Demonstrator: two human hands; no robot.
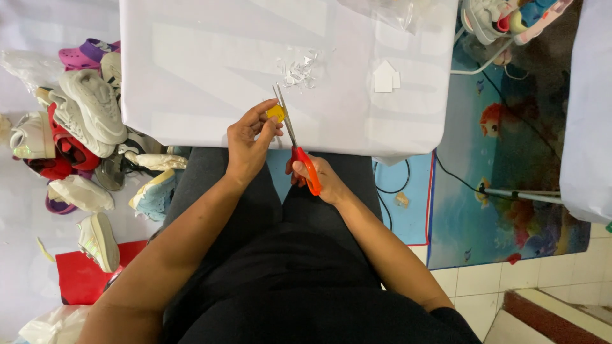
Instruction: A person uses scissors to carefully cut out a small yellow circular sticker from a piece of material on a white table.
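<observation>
My left hand pinches a small yellow piece between thumb and fingers at the near edge of a white-covered table. My right hand grips red-handled scissors. Their metal blades point away from me and lie against the right side of the yellow piece. Both hands hover over my lap, just in front of the table edge.
Small white paper scraps and a white cut shape lie on the table. A heap of shoes fills the floor at left, near a red sheet. A blue fish-patterned mat with cables lies at right.
</observation>
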